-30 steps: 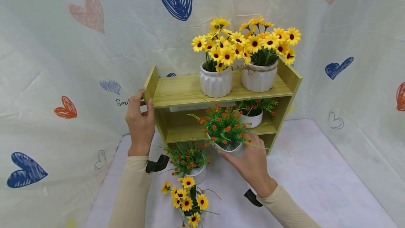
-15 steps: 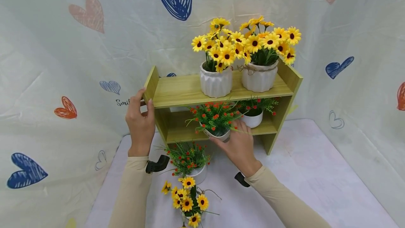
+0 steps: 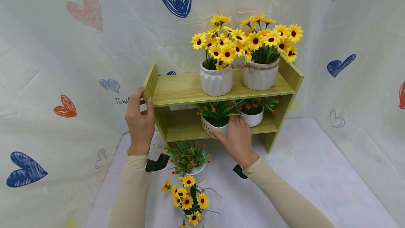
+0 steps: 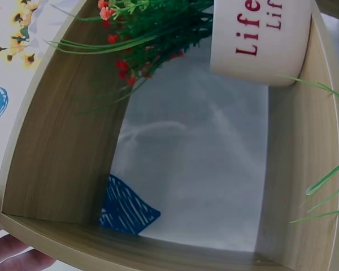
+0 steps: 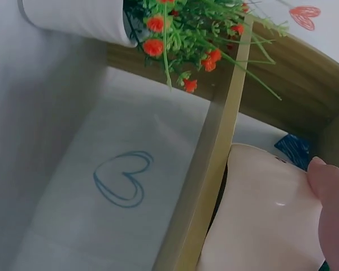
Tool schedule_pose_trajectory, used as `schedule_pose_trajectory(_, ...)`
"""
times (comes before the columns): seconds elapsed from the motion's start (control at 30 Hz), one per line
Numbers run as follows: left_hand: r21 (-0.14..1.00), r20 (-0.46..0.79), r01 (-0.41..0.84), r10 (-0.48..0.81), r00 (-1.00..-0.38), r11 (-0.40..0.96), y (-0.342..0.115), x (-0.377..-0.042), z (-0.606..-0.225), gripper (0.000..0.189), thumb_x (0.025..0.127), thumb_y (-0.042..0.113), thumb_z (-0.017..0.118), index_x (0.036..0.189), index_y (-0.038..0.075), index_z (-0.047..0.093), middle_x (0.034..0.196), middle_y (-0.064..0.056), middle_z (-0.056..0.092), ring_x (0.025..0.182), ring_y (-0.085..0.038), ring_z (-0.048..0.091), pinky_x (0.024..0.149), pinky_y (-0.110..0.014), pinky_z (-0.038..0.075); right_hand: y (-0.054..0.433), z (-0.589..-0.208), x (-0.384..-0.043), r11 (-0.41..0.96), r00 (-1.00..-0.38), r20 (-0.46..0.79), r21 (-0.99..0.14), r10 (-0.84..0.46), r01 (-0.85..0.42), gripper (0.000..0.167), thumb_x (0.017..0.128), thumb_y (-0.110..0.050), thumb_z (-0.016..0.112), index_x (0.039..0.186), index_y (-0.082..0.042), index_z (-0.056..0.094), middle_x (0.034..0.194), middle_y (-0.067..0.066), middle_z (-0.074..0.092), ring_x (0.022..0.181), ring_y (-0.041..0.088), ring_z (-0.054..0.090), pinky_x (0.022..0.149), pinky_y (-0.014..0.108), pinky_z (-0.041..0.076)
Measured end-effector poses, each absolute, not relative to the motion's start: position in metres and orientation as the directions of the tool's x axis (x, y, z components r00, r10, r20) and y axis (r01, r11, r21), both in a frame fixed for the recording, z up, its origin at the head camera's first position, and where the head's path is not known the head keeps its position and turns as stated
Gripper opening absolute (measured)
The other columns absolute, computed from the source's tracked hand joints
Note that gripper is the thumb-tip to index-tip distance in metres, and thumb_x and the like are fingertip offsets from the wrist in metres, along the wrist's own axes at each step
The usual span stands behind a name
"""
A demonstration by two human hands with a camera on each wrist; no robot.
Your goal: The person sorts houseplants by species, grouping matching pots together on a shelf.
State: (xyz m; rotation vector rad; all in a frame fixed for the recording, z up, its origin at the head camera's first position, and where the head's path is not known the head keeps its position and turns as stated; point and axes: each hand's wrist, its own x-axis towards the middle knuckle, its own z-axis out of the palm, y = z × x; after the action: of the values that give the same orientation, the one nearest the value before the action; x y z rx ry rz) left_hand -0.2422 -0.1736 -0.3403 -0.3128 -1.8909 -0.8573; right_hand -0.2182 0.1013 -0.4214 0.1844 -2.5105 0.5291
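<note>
My right hand (image 3: 238, 140) grips a white pot (image 3: 209, 126) of red-flowered greenery, thumb on its near side and fingers around the right. The pot is at the middle tier of a wooden shelf (image 3: 177, 99), under the top board; "Life" lettering shows on its wall in the left wrist view. The right wrist view has my thumb (image 5: 330, 197) pressed against the pot's smooth side. With my left hand (image 3: 140, 126) I hold the shelf's left side panel by its upper edge; the fingers (image 4: 22, 259) wrap that corner in the left wrist view.
Two white ribbed pots of yellow flowers (image 3: 216, 82) stand on the top board. A second red-flowered pot (image 3: 253, 119) sits right on the middle tier. Before the shelf, another red-flowered pot (image 3: 197, 173) and a yellow-flowered plant (image 3: 187, 201) stand on the white table (image 3: 303, 185).
My right hand has carried the red-flowered pot forward and leftward from in front of the shelf into the middle tier. My left hand has kept its place on the side panel.
</note>
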Motion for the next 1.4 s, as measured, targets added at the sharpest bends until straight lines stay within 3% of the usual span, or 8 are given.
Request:
schedule_pose_trajectory(0.1,0.423,0.869,0.552,-0.150,-0.471,0.719,-0.174,-0.242,-0.340,0.034,0.106,0.006,0.061,0.140,0.001,0.061,0.117,-0.026,0.067,0.098,-0.040,0.072,0.074,-0.006,0.052,0.100,-0.420,-0.221,0.921,-0.828,0.560,-0.313,-0.018,-0.231,0.087,0.085,-0.064,0.081,0.127,0.011,0.065,0.113,0.026,0.070,0.110,0.041,0.065,0.084,0.054,0.056)
schedule_pose_trajectory(0.3,0.420,0.869,0.546,-0.149,-0.471,0.725,-0.173,-0.241,-0.340,0.034,0.106,0.006,0.060,0.140,0.000,0.061,0.117,-0.026,0.066,0.098,-0.040,0.072,0.066,-0.054,0.064,0.096,-0.420,-0.227,0.938,-0.797,0.604,-0.266,-0.016,-0.220,0.089,0.083,-0.066,0.081,0.125,0.011,0.066,0.111,0.026,0.071,0.106,0.041,0.068,0.080,0.053,0.057)
schedule_pose_trajectory(0.67,0.437,0.863,0.555,-0.156,-0.481,0.707,-0.174,-0.242,-0.342,0.035,0.107,0.005,0.059,0.141,0.001,0.061,0.115,-0.027,0.066,0.100,-0.041,0.072,0.067,-0.058,0.063,0.102,-0.432,-0.212,0.893,-0.817,0.577,-0.373,0.011,-0.251,0.096,0.084,-0.058,0.085,0.146,0.007,0.052,0.133,0.026,0.063,0.117,0.041,0.065,0.095,0.055,0.058)
schedule_pose_trajectory(0.83,0.438,0.864,0.559,-0.157,-0.479,0.704,-0.174,-0.243,-0.342,0.035,0.106,0.004,0.059,0.141,0.001,0.061,0.114,-0.027,0.066,0.099,-0.041,0.072,0.067,-0.055,0.064,0.113,-0.453,-0.181,0.848,-0.757,0.653,-0.407,0.011,-0.339,0.087,0.080,-0.043,0.093,0.143,0.005,0.056,0.133,0.025,0.063,0.116,0.042,0.066,0.091,0.058,0.059)
schedule_pose_trajectory(0.97,0.438,0.865,0.563,-0.158,-0.476,0.701,-0.174,-0.243,-0.341,0.035,0.107,0.005,0.059,0.141,0.001,0.061,0.114,-0.026,0.065,0.100,-0.041,0.072,0.072,-0.020,0.062,0.121,-0.477,-0.156,0.814,-0.739,0.673,-0.421,-0.015,-0.400,0.070,0.079,-0.028,0.096,0.133,0.003,0.063,0.122,0.018,0.067,0.101,0.034,0.069,0.081,0.051,0.061)
schedule_pose_trajectory(1.07,0.437,0.866,0.563,-0.157,-0.475,0.702,-0.174,-0.242,-0.340,0.035,0.107,0.006,0.059,0.141,0.001,0.061,0.114,-0.026,0.066,0.100,-0.040,0.072,0.075,-0.003,0.049,0.124,-0.497,-0.139,0.795,-0.787,0.615,-0.453,-0.050,-0.404,0.060,0.079,-0.020,0.095,0.127,-0.002,0.067,0.117,0.011,0.070,0.094,0.025,0.069,0.074,0.042,0.061)
schedule_pose_trajectory(1.27,0.433,0.865,0.559,-0.151,-0.478,0.707,-0.173,-0.242,-0.341,0.035,0.107,0.005,0.059,0.142,0.001,0.060,0.115,-0.027,0.065,0.101,-0.041,0.072,0.068,-0.052,0.064,0.125,-0.531,-0.109,0.761,-0.951,0.262,-0.581,-0.161,-0.289,0.048,0.084,-0.019,0.091,0.125,-0.011,0.067,0.114,0.001,0.071,0.095,0.015,0.068,0.076,0.032,0.059)
schedule_pose_trajectory(1.4,0.434,0.863,0.557,-0.151,-0.482,0.708,-0.173,-0.243,-0.341,0.036,0.107,0.005,0.059,0.142,0.000,0.060,0.116,-0.028,0.065,0.101,-0.041,0.072,0.068,-0.057,0.063,0.126,-0.550,-0.099,0.717,-0.952,0.085,-0.639,-0.294,-0.279,0.049,0.087,-0.022,0.088,0.129,-0.010,0.067,0.119,0.001,0.070,0.104,0.018,0.066,0.084,0.038,0.060)
